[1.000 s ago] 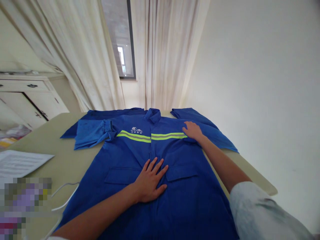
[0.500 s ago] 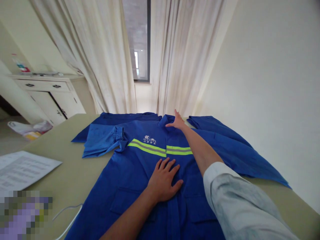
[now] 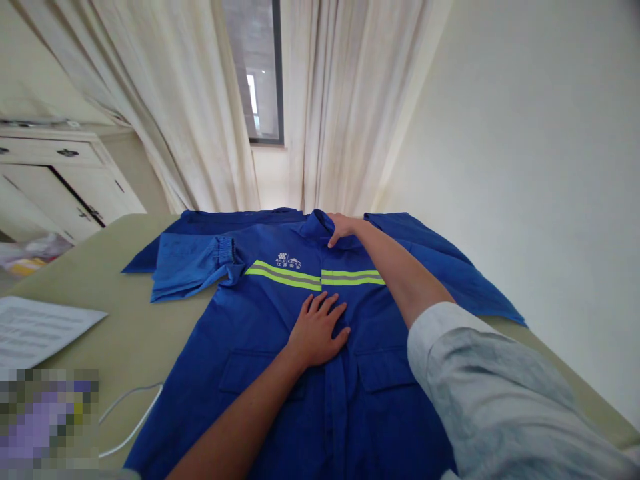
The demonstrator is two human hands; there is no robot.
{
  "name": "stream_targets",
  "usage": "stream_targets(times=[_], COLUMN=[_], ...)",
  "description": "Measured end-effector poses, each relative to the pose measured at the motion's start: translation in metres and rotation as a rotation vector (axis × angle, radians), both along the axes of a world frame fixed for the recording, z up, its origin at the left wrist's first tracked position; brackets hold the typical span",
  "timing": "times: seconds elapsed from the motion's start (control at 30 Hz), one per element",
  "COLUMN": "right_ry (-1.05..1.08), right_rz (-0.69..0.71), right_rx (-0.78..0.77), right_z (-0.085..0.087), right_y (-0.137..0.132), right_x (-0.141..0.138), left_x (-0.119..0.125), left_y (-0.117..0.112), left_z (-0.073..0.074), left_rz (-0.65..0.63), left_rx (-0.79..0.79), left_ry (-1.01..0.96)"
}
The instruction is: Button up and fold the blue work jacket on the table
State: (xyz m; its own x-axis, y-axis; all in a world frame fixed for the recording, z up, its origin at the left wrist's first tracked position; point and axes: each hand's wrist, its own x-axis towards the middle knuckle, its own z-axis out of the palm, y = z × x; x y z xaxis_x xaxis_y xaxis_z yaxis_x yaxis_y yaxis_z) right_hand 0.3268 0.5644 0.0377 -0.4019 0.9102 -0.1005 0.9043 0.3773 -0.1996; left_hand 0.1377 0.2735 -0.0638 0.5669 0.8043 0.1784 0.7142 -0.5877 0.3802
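A pale green table [image 3: 120,327] fills the lower half of the frame, and a blue work jacket [image 3: 280,400] lies spread on it front up, running from the bottom centre to the table's far edge at mid-frame. White curtains [image 3: 175,113] hang across the upper left and centre, parted around a narrow window [image 3: 255,67], and a cream cabinet [image 3: 60,180] stands at the left edge. The person's grey sleeve [image 3: 490,400] covers the lower right. The jacket's cuffed sleeve [image 3: 193,263] at centre left is folded in across the chest side, while the other lies stretched out toward the right. A printed sheet of paper [image 3: 35,327] rests on the table at the left, with a white cable [image 3: 127,427] below it. The left hand [image 3: 316,331] lies flat at the centre, fingers spread, palm pressed on the jacket's front just below the yellow reflective stripe [image 3: 285,275], gripping nothing. The right hand [image 3: 343,228] reaches to the collar [image 3: 316,223] above centre, fingers curled onto its edge; whether they pinch the cloth cannot be told. A small white logo [image 3: 290,260] sits above the stripe.
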Motion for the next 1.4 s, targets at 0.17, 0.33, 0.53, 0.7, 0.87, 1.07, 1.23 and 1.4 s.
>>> stream_targets(times=[0.17,0.33,0.53,0.7,0.87,1.07,1.23,1.4], right_ry=[-0.028,0.029,0.044,0.085,0.294,0.025,-0.008,-0.083], right_rz=[-0.049,0.032,0.113,0.310,0.066,0.090,0.048,-0.042], right_rx=[0.068,0.129,0.304,0.105,0.362,0.074,0.245,0.315], right_z=[-0.003,0.007,-0.003,-0.039,-0.062,-0.093,-0.085,-0.069], right_y=[-0.004,-0.004,-0.053,-0.113,-0.132,-0.139,-0.145,-0.154], right_x=[-0.005,-0.012,-0.008,0.000,-0.023,-0.055,-0.043,-0.033], left_x=[0.000,0.000,0.000,0.001,0.002,0.001,0.002,0.003], left_y=[0.001,0.001,0.002,0.002,0.001,0.002,0.005,0.005], left_z=[-0.001,-0.002,-0.003,-0.003,0.000,-0.004,-0.003,-0.003], left_rz=[-0.001,0.002,-0.005,0.002,0.010,0.006,0.061,0.115], left_rx=[0.008,0.006,0.015,0.041,0.049,0.072,0.074,0.094], left_ry=[-0.013,-0.016,-0.024,-0.027,-0.013,-0.025,-0.092,-0.095])
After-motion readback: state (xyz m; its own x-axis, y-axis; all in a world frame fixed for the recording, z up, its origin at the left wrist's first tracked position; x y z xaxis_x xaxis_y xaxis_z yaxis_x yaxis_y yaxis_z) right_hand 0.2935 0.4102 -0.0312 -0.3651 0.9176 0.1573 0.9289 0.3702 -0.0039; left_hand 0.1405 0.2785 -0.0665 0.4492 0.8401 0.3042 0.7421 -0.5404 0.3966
